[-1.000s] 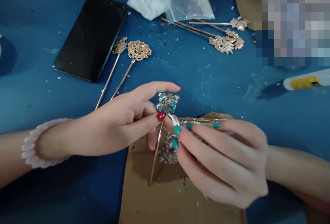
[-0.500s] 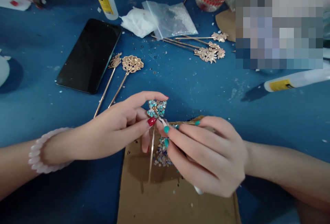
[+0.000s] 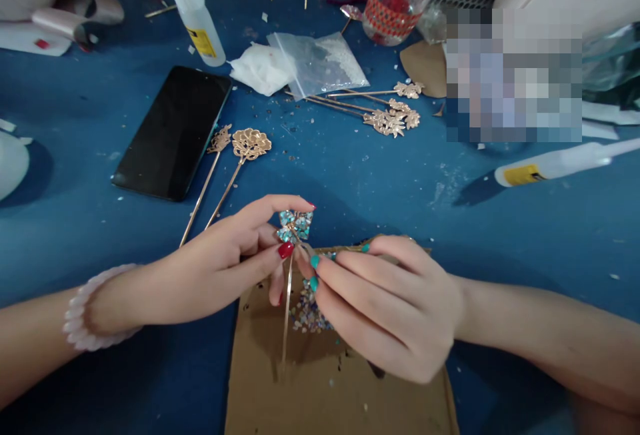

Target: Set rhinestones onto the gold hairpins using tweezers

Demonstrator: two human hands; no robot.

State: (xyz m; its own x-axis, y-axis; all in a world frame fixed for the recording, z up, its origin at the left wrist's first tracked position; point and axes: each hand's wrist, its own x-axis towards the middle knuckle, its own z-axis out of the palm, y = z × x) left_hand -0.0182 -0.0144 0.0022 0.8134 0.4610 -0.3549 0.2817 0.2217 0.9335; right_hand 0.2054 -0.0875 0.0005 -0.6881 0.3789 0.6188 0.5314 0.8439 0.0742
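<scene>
The left hand (image 3: 215,261), with a pale bead bracelet (image 3: 75,318) at its wrist, had its grip closed on a hairpin (image 3: 295,225). Thumb and fingers pinched it just below its head, which was shaped like a butterfly and covered in turquoise chips; the forefinger arched over the top edge. The thin metal stem slanted down out of the grip, above a piece of cardboard (image 3: 300,408).

The right hand (image 3: 395,308) was close beside it, its grip drawn in, thumb and forefinger pinching a slim tool (image 3: 306,248) whose tip reached to the base of the butterfly. Most of the tool was hidden by the fingers, so its exact kind could not be told. Under the two hands, a heap of small colored stones (image 3: 307,311) lay on the cardboard, partly covered by the right hand.

Beyond the left hand, two plain gold hairpins (image 3: 251,145) lay beside a black phone (image 3: 173,135) on the blue tabletop (image 3: 345,185). Farther back were more gold hairpins (image 3: 390,121), a clear plastic bag (image 3: 325,65) and a crumpled white tissue (image 3: 260,69), with a glue bottle (image 3: 200,31) standing near them. Another bottle (image 3: 550,165) was at the right, well apart from the hands.
</scene>
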